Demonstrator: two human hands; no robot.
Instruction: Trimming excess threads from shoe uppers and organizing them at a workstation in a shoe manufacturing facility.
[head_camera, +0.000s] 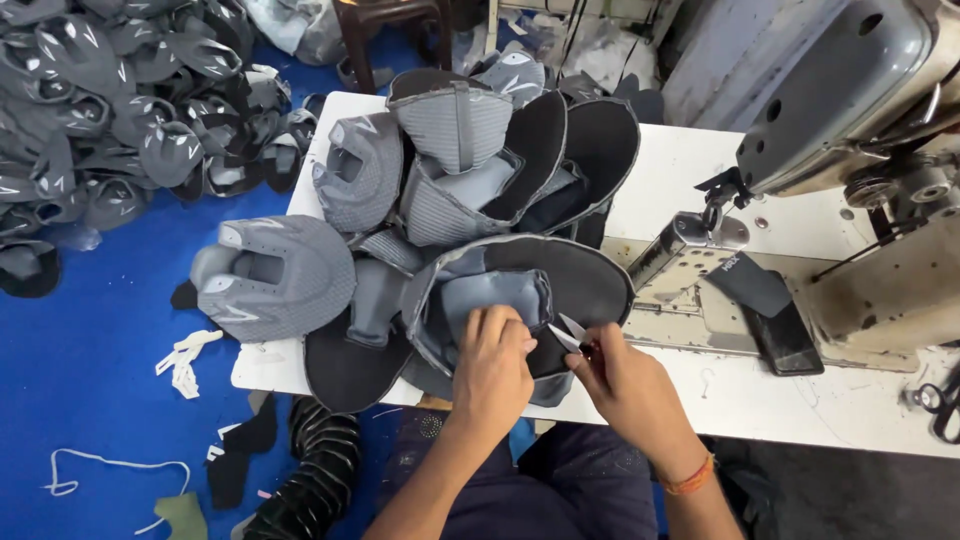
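My left hand (492, 362) presses and pinches a grey and black shoe upper (520, 300) lying on the front edge of the white table (740, 400). My right hand (625, 385) holds small thread snips (570, 333), their blades open in a V and touching the upper's black lining just right of my left fingers. A stack of more grey shoe uppers (450, 170) lies behind and to the left of it.
A sewing machine (850, 140) stands at the right, a dark phone (785, 338) on its plate. Many grey uppers (110, 100) are heaped on the blue floor at left. Fabric scraps (185, 358) lie on the floor. A stool's legs (395, 30) stand behind the table.
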